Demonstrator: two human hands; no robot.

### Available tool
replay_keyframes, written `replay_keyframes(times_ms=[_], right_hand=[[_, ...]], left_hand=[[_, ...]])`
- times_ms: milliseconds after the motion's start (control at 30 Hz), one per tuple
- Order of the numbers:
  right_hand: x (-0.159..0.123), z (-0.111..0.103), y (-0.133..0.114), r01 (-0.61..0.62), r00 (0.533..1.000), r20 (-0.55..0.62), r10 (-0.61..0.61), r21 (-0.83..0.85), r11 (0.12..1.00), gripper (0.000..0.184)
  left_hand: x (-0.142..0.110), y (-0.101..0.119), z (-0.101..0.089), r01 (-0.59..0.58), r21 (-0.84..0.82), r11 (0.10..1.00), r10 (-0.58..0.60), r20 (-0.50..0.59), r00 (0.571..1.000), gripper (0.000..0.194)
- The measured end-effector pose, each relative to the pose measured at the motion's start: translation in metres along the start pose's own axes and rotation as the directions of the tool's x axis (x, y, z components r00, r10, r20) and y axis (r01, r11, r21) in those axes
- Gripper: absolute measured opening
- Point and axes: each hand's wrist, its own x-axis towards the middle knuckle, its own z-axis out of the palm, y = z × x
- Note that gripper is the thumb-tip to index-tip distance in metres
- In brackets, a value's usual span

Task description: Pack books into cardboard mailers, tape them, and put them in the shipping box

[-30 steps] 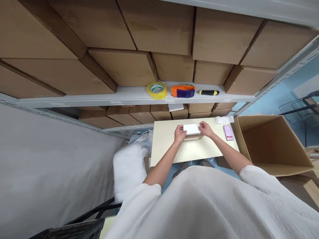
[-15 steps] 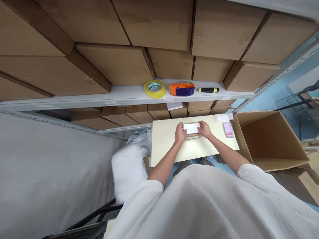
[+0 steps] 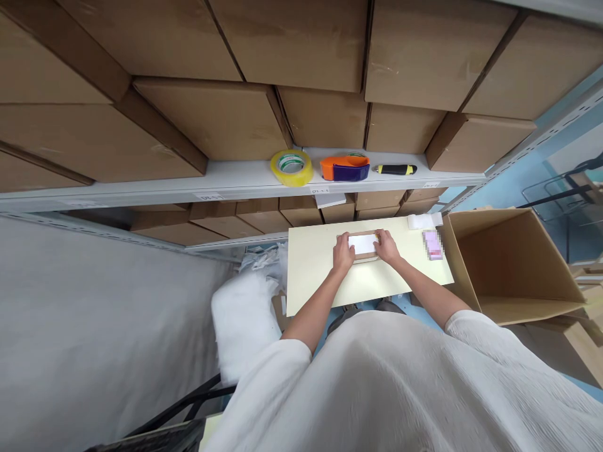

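On the table [image 3: 306,270], the left hand [image 3: 343,253] and right hand [image 3: 387,246] grasp a white piece [image 3: 363,243] by its ends. Brown cardboard [image 3: 365,257] borders it.

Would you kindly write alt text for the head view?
A person's left hand and right hand touch a white rectangular piece on or in a small brown box on a pale table. A shelf beyond holds yellow tape, a tape dispenser and a black-and-yellow tool.
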Motion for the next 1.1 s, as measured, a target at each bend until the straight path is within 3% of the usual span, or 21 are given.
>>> replay_keyframes(times_ms=[300,467,600,733,900,1100], right_hand=[[-0.005,-0.004,-0.014,0.007,0.999,0.05,-0.001,-0.12,0.993,0.05],[-0.008,-0.009,-0.027,-0.009,0.997,0.068,0.031,-0.295,0.956,0.046],[-0.012,-0.006,-0.03,0.101,0.994,0.068,-0.08,-0.384,0.918,0.042],[-0.023,0.005,-0.022,0.309,0.944,0.217,-0.249,-0.313,0.898,0.056],[-0.037,0.011,-0.005,0.374,0.903,0.347,-0.254,-0.34,0.863,0.088],[-0.042,0.002,0.006,0.203,0.967,0.222,-0.126,-0.372,0.906,0.094]], left_hand=[[-0.001,0.006,-0.005,-0.015,0.172,0.985,0.008,0.04,0.999,0.045],[-0.004,0.004,-0.011,-0.043,0.273,0.961,0.033,0.044,0.999,0.043],[-0.008,-0.001,-0.014,-0.222,0.308,0.925,0.21,0.073,0.975,0.047],[-0.013,-0.009,-0.008,-0.442,0.277,0.853,0.384,0.24,0.892,0.058],[-0.023,-0.022,-0.004,-0.466,0.339,0.817,0.347,0.357,0.867,0.069],[-0.031,-0.018,-0.011,-0.396,0.337,0.854,0.263,0.378,0.888,0.086]])
